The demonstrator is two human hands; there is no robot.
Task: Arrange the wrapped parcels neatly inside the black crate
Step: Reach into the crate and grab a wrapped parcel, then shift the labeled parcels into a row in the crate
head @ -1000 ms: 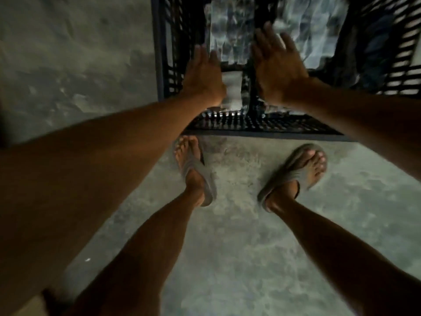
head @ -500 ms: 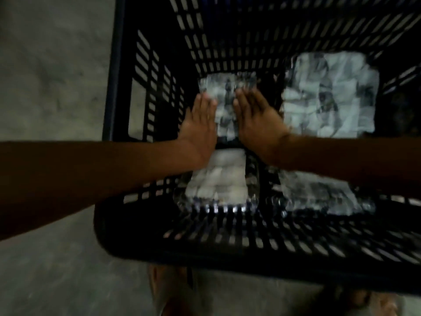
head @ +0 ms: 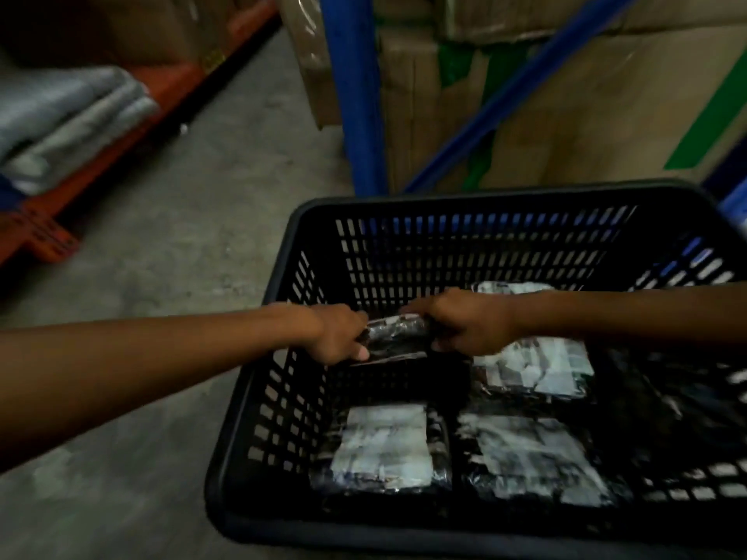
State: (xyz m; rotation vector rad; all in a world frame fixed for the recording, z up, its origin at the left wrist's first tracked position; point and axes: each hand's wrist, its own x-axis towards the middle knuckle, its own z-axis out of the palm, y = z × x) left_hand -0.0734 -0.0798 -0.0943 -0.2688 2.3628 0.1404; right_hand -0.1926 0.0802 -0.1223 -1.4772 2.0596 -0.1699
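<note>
A black slatted crate point(head: 258, 381) stands on the floor in front of me. Inside it lie three wrapped parcels with pale labels: one near left point(head: 384, 450), one near right point(head: 529, 458), one at the far right point(head: 537, 365). A fourth wrapped parcel point(head: 394, 337) is tilted up on edge at the far left of the crate. My left hand point(head: 337, 333) grips its left end and my right hand point(head: 461, 325) grips its right end. The far-right corner of the crate is dark and its content unclear.
Grey concrete floor point(head: 182, 220) surrounds the crate. Behind it stands a blue rack upright point(head: 355, 95) with cardboard boxes point(head: 566, 115). On the left runs an orange beam point(head: 121, 131) with grey bundles point(head: 68, 115) on it.
My head has lifted, so the view shifted from my feet to the crate and racks. Both hands went from lying flat on the far-left parcel to gripping its ends and tilting it up.
</note>
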